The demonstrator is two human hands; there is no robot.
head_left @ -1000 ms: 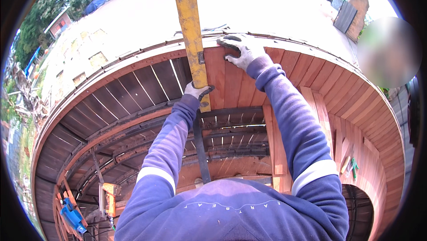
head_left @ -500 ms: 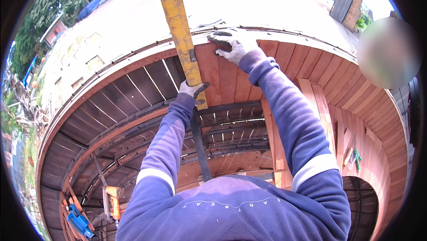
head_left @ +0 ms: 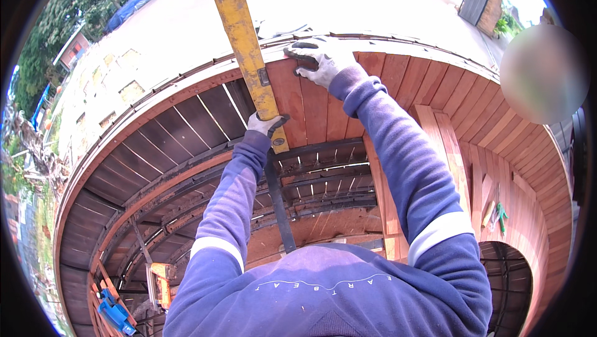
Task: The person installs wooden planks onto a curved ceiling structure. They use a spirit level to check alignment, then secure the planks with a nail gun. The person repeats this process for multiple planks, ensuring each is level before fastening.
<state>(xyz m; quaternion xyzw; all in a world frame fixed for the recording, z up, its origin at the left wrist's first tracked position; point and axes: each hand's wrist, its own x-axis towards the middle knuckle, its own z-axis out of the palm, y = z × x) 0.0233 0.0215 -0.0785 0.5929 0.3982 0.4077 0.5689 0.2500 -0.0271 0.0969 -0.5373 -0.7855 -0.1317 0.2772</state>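
A long, worn yellow spirit level (head_left: 244,32) stands upright along the edge of the reddish wooden planks (head_left: 314,113). My left hand (head_left: 266,124), in a grey-and-black work glove, is closed round the level near its lower end. At the top rim of the planks, just right of the level, my gloved right hand (head_left: 323,62) rests with thumb and fingers apart. Its palm and fingertips are partly hidden. The planks line the curved wall to the right; left of the level, dark boards (head_left: 180,129) with light gaps between them show.
Below the planks run curved dark metal ribs (head_left: 323,178) and a post (head_left: 281,206). An orange power tool (head_left: 161,287) and a blue tool (head_left: 115,312) sit at lower left. Loose boards (head_left: 438,138) lean at right, near green-handled pliers (head_left: 501,217). A person (head_left: 544,76) is at far right.
The view has shifted slightly, and the level's top appears a little further left. Both hands keep their places on the level and the plank rim.
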